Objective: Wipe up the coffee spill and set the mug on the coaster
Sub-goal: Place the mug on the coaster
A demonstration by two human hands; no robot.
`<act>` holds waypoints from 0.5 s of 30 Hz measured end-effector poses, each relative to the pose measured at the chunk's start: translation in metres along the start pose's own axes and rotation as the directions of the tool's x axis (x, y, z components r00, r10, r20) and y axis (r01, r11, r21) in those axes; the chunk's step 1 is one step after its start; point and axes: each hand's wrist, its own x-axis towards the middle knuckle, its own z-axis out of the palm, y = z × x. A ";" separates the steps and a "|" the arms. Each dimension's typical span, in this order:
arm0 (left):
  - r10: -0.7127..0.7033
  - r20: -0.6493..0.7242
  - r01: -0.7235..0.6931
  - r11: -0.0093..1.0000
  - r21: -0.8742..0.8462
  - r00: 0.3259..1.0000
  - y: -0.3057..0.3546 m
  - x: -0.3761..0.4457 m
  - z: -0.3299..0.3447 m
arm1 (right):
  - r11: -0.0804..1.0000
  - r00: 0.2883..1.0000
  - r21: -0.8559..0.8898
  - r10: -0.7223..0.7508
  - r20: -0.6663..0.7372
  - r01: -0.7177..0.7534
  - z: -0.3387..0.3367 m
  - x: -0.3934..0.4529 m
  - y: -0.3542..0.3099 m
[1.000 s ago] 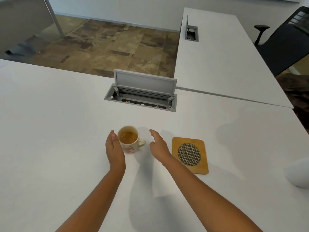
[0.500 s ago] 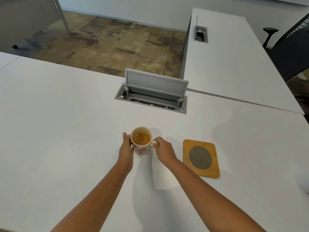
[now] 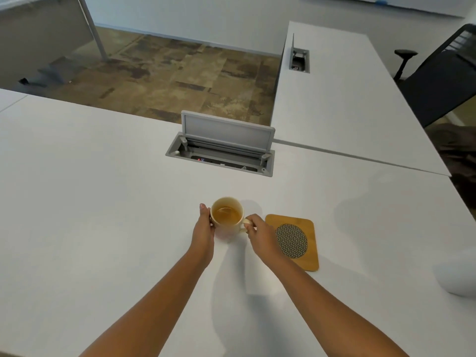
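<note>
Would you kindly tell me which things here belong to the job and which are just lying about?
Job: mug, wooden coaster, left hand, right hand.
Lying about: cable box, office chair, white object at right edge.

We hold the mug [image 3: 228, 219] on the white desk [image 3: 103, 202], left hand [image 3: 204, 231] against its side, right hand [image 3: 261, 237] pinching the handle (coaster [image 3: 293, 240] just beside).
</note>
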 end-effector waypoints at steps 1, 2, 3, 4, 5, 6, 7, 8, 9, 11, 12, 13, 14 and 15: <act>0.005 0.016 -0.006 1.000 0.008 1.000 -0.002 -0.003 0.010 | 1.000 1.000 0.009 0.007 -0.022 -0.006 -0.008 -0.002 0.005; 0.006 0.034 -0.007 1.000 0.014 0.999 -0.005 -0.005 0.020 | 1.000 0.999 0.016 0.016 -0.044 -0.016 -0.016 -0.005 0.009; 0.004 0.053 -0.004 1.000 0.016 0.999 -0.008 -0.007 0.030 | 0.999 0.997 0.020 0.030 -0.067 -0.028 -0.025 -0.008 0.014; 0.000 0.073 -0.001 1.000 0.018 0.997 -0.011 -0.009 0.039 | 0.999 0.995 0.024 0.045 -0.089 -0.043 -0.034 -0.010 0.020; -0.004 0.096 0.002 1.000 0.020 0.995 -0.015 -0.011 0.048 | 0.998 0.992 0.025 0.058 -0.112 -0.056 -0.042 -0.013 0.026; -0.010 0.123 0.007 1.000 0.025 0.992 -0.018 -0.013 0.057 | 0.998 0.989 0.025 0.065 -0.132 -0.063 -0.051 -0.016 0.031; -0.015 0.155 0.010 0.999 0.031 0.988 -0.022 -0.015 0.065 | 0.997 0.986 0.025 0.070 -0.149 -0.067 -0.060 -0.019 0.037; -0.017 0.189 0.009 0.999 0.039 0.982 -0.025 -0.016 0.073 | 0.997 0.984 0.028 0.075 -0.161 -0.072 -0.068 -0.021 0.043; -0.017 0.220 0.007 0.999 0.047 0.975 -0.029 -0.018 0.081 | 0.996 0.982 0.031 0.085 -0.168 -0.081 -0.076 -0.023 0.049; -0.026 0.256 0.010 0.998 0.064 0.966 -0.035 -0.019 0.096 | 0.993 0.978 0.037 0.114 -0.176 -0.109 -0.090 -0.027 0.060; -0.032 0.266 0.012 0.997 0.077 0.963 -0.038 -0.020 0.102 | 0.992 0.975 0.047 0.127 -0.181 -0.120 -0.095 -0.028 0.066; -0.038 0.274 0.012 0.995 0.095 0.961 -0.042 -0.019 0.108 | 0.989 0.972 0.057 0.142 -0.186 -0.133 -0.100 -0.029 0.071; -0.039 0.281 0.007 0.994 0.113 0.959 -0.045 -0.019 0.113 | 0.987 0.969 0.063 0.154 -0.195 -0.145 -0.104 -0.030 0.076; -0.040 0.286 0.002 0.991 0.130 0.957 -0.048 -0.019 0.118 | 0.985 0.964 0.063 0.168 -0.204 -0.158 -0.107 -0.031 0.080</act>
